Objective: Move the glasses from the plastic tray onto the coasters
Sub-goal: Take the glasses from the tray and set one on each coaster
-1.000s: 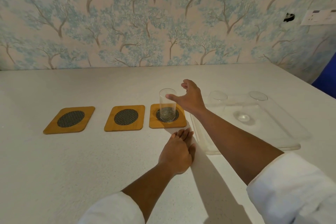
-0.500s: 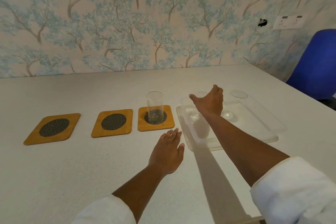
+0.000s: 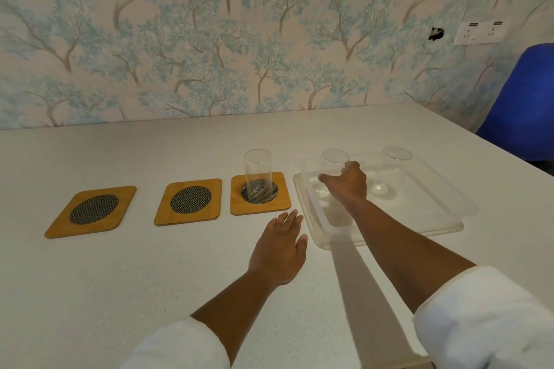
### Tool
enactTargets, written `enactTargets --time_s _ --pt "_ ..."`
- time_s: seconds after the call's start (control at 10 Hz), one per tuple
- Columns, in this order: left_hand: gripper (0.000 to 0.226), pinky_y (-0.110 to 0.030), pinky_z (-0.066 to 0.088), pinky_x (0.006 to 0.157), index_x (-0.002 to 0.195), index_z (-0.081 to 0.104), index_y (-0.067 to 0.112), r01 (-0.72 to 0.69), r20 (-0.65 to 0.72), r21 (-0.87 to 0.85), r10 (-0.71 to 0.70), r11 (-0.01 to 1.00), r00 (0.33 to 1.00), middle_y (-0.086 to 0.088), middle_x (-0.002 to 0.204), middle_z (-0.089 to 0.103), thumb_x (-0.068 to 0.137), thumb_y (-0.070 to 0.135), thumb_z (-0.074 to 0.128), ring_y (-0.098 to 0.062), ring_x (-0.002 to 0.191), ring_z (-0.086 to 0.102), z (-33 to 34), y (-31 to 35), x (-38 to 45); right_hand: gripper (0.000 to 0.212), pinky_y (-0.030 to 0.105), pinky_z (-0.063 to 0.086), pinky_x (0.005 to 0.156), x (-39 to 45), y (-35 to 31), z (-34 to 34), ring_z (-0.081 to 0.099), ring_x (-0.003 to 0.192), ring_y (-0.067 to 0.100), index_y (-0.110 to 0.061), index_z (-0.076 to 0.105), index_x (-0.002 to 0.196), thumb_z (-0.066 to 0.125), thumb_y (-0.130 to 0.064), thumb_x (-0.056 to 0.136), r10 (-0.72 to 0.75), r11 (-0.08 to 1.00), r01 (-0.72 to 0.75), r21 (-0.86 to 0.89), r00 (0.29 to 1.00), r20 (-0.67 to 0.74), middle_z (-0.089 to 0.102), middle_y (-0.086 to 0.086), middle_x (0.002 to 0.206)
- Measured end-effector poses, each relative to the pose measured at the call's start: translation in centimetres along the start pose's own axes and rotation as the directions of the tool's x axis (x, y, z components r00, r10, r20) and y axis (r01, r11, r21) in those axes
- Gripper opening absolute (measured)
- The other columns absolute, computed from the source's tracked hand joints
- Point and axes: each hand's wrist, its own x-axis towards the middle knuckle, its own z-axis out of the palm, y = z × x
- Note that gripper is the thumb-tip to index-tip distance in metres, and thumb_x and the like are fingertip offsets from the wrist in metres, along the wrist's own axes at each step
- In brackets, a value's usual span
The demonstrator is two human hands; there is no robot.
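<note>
I see the right hand [image 3: 347, 186] inside the plastic tray [image 3: 389, 234], its fingers [image 3: 328, 178] curled against the near glass [image 3: 335, 160]; whether they fully clamp it I cannot tell. A second glass [image 3: 397, 153] stands at the tray's far corner. A third glass [image 3: 257, 172] sits upright on the rightmost coaster [image 3: 260, 193]; the middle coaster [image 3: 189, 201] and left coaster [image 3: 91, 211] are bare. The left hand [image 3: 278, 252] lies flat on the desk [image 3: 120, 278], fingers spread.

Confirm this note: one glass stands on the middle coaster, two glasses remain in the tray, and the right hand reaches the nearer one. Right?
Not quite. The head view shows the glass on the right coaster, nearest the tray; the middle coaster is bare. The rest holds: the right hand reaches the nearer tray glass.
</note>
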Motion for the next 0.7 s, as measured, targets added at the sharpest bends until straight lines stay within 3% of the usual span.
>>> enactTargets --time_s 0.2,0.5,0.7 --pt "0.060 -0.030 -0.007 0.114 0.154 0.014 0.027 0.003 0.022 -0.003 -0.003 1.000 1.000 0.008 0.163 0.006 0.101 0.053 0.012 -0.014 0.150 0.000 0.2 -0.1 0.1 0.074 0.038 0.049 0.095 -0.7 0.0 -0.3 0.057 0.119 0.025 -0.013 0.045 0.135 0.076 -0.042 0.074 -0.073 0.997 0.073 0.000 0.992 -0.101 0.057 0.002 0.130" --pt "0.060 -0.030 -0.006 0.115 0.155 0.009 0.023 0.028 0.033 -0.004 -0.028 1.000 0.999 0.006 0.163 0.007 0.102 0.050 0.015 -0.014 0.150 0.002 0.2 0.3 0.0 0.061 0.033 0.046 0.086 -1.7 -4.3 -2.1 0.060 0.108 0.021 -0.016 0.052 0.118 0.076 -0.048 0.072 -0.282 0.958 0.284 -0.023 0.929 -0.239 0.060 -0.002 0.118" --pt "0.057 -0.038 0.014 0.120 0.154 0.013 0.015 -0.016 0.143 -0.107 0.031 0.994 0.989 -0.001 0.163 0.013 0.104 0.039 0.022 -0.019 0.150 0.007 -1.5 -0.1 0.3 0.060 0.037 0.049 0.088 -3.0 -8.3 -1.6 0.057 0.103 0.017 -0.019 0.052 0.117 0.075 -0.050 0.071 -0.324 0.941 0.337 0.039 0.927 -0.191 0.058 -0.007 0.112"
